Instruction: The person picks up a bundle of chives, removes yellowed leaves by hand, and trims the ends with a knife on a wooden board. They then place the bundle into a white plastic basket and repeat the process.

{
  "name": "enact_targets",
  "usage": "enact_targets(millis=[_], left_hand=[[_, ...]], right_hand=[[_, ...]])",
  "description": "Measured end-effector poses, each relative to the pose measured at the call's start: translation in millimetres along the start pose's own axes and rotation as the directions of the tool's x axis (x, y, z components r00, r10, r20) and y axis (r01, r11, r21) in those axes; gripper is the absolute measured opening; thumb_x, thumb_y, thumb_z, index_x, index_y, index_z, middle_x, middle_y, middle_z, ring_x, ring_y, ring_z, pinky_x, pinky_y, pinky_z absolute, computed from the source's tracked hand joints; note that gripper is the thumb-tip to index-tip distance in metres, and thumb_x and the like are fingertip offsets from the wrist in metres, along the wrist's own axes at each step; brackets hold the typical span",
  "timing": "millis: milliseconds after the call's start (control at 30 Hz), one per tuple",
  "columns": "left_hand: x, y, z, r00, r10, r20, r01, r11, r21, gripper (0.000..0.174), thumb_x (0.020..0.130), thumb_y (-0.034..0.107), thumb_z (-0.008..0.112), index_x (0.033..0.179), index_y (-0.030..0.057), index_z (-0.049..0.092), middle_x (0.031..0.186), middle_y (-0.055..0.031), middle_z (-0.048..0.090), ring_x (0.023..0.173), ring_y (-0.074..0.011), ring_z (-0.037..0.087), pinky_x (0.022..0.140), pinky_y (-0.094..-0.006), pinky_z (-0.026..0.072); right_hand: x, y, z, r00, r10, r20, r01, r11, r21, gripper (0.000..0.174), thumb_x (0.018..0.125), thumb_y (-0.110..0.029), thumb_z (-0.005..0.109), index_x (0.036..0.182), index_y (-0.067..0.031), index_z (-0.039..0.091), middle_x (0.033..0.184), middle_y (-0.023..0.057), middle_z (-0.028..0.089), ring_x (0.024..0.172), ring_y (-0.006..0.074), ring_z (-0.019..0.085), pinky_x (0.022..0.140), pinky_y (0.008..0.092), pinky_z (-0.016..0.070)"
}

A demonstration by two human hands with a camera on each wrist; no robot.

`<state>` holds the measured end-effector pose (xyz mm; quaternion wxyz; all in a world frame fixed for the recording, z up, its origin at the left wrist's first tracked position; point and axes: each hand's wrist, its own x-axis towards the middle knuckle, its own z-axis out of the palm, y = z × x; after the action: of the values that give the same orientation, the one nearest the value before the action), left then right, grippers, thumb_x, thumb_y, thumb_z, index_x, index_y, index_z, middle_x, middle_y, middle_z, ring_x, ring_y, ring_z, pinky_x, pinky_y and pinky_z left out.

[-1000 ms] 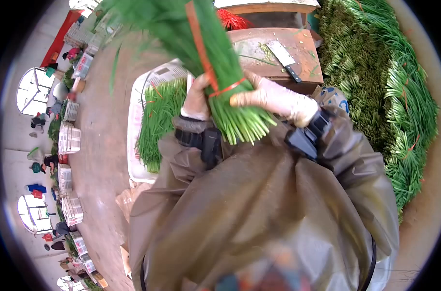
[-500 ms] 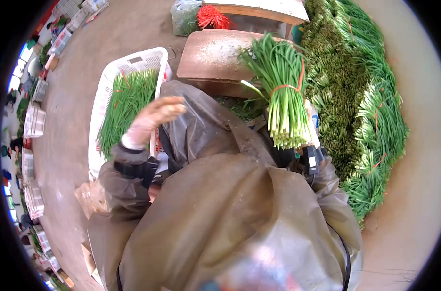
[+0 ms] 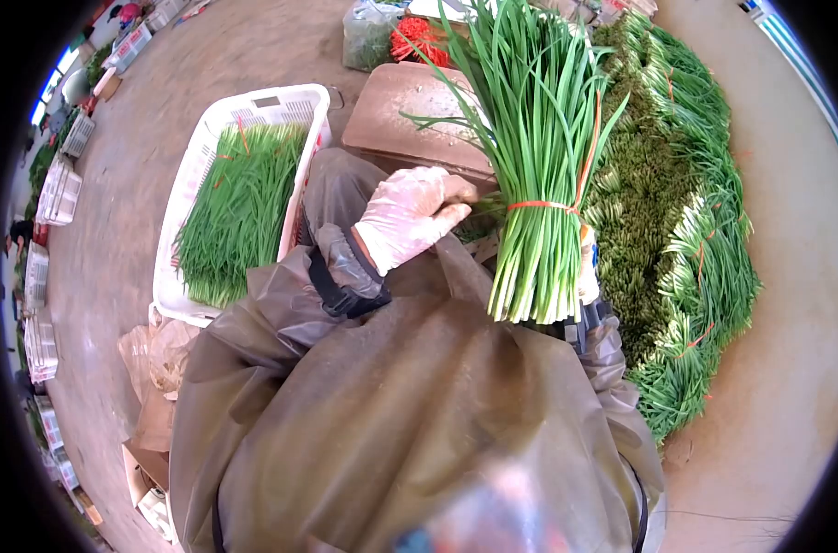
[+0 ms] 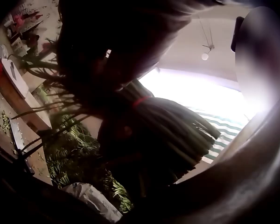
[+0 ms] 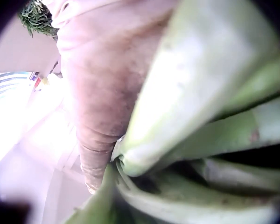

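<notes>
Green, long-leaved and tied with an orange band (image 3: 537, 205), the bunch of greens (image 3: 541, 166) stands upright in the air over the person's lap, cut ends down, just in front of the near edge of the wooden chopping block (image 3: 391, 101). The right hand (image 3: 588, 267) is mostly hidden behind the stalks; from the wrist view, its gloved fingers (image 5: 95, 88) press hard against them, so I take it to be gripping the bunch low down. The left hand (image 3: 410, 217), also gloved, sits at the bunch's left side level with the band, fingers bent in towards the stalks. Whether they pinch anything I cannot tell, as the left wrist view is too dark.

To me this looks like tidying a tied bunch: a few leaves stick out sideways above the band. Stripping or tucking them calls for a firm hold by the right hand and a light pull along the stalks, not across.

Left of the person stands a white crate (image 3: 253, 103) with more greens; on the right a heap of tied bunches (image 3: 696, 240) lies on the floor.
</notes>
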<state>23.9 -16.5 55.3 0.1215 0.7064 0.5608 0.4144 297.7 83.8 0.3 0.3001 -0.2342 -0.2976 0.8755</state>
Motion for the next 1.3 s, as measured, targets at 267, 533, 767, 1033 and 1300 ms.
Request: enact_targets(millis=[267,533,767,1033,1300], left_hand=[[3,2,-10,0.969,-0.196,0.153,0.217,0.966,-0.140,0.031,0.094,0.031,0.064,0.103,0.0017,0.068,0.099,-0.0138,0.067,0.098,-0.0278,0.063,0.088,-0.0364,0.0480],[6,-32,33,0.903,-0.117,0.414,0.414,-0.026,-0.910,0.096,0.077,0.067,0.067,0.146,0.0067,0.039,0.142,-0.0109,0.052,0.130,-0.0253,0.050,0.111,-0.0428,0.0404],[33,-43,11,0.943,-0.023,0.332,0.318,-0.230,-0.920,0.087,0.076,0.045,0.080,0.142,0.0037,0.043,0.132,-0.0177,0.058,0.117,-0.0333,0.060,0.100,-0.0460,0.0514],[54,2,18,0.947,-0.273,0.167,0.281,0.463,-0.841,0.044,0.083,0.009,0.074,0.123,-0.0010,0.060,0.114,-0.0090,0.067,0.101,-0.0200,0.066,0.089,-0.0344,0.0543],[38,-49,23,0.906,-0.419,0.064,0.258,0.425,-0.868,0.039,0.101,0.027,0.054,0.127,-0.0020,0.057,0.118,-0.0098,0.065,0.105,-0.0173,0.063,0.096,-0.0321,0.0515]], right_hand=[[-2,-1,50,0.981,0.143,0.128,-0.161,0.977,0.142,0.091,0.075,-0.053,0.079,0.140,0.0007,0.044,0.130,0.0181,0.060,0.112,0.0300,0.063,0.098,0.0449,0.0533],[22,-15,92,0.970,0.158,0.185,-0.062,0.896,-0.440,0.078,0.079,-0.024,0.081,0.143,-0.0033,0.042,0.127,0.0065,0.059,0.115,0.0173,0.057,0.103,0.0328,0.0441],[39,5,102,0.955,0.056,0.292,0.227,0.496,-0.838,0.095,0.077,-0.030,0.085,0.149,-0.0009,0.030,0.135,0.0123,0.055,0.127,0.0197,0.048,0.108,0.0332,0.0380],[54,-8,101,0.936,-0.353,0.003,0.326,0.860,-0.394,0.048,0.086,-0.017,0.072,0.127,0.0008,0.055,0.116,0.0056,0.066,0.100,0.0158,0.062,0.087,0.0334,0.0504],[47,-12,105,0.842,-0.533,-0.088,0.523,0.844,-0.116,0.041,0.084,-0.006,0.071,0.122,-0.0024,0.057,0.109,0.0062,0.068,0.097,0.0181,0.065,0.090,0.0331,0.0528]])
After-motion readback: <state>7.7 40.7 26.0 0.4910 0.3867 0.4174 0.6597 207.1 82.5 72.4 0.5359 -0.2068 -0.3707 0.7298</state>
